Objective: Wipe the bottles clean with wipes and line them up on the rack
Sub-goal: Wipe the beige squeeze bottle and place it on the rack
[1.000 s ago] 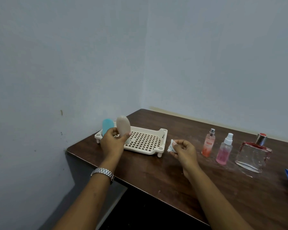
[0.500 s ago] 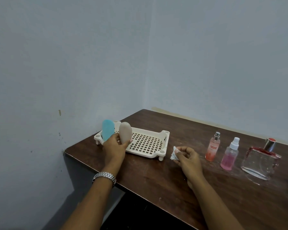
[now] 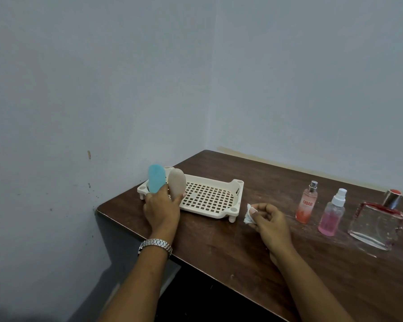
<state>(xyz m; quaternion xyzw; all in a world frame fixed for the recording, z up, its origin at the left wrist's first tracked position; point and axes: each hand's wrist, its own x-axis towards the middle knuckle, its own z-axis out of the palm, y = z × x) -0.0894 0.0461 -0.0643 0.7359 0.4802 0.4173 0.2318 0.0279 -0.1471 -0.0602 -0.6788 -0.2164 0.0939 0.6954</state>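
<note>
A cream perforated rack sits on the dark wooden table near its left corner. A blue bottle stands at the rack's left end. Beside it stands a beige bottle, with my left hand wrapped around its lower part. My right hand rests on the table right of the rack, pinching a crumpled white wipe. Further right stand an orange-pink spray bottle, a pink spray bottle and a flat clear perfume bottle with a silver and red cap.
Grey walls meet in a corner behind the table. The table's left edge drops off just left of the rack, and its front edge runs diagonally below my wrists. A metal watch is on my left wrist.
My left hand has lowered the beige bottle onto the rack beside the blue one. My right hand with the wipe has sunk a little toward the table.
</note>
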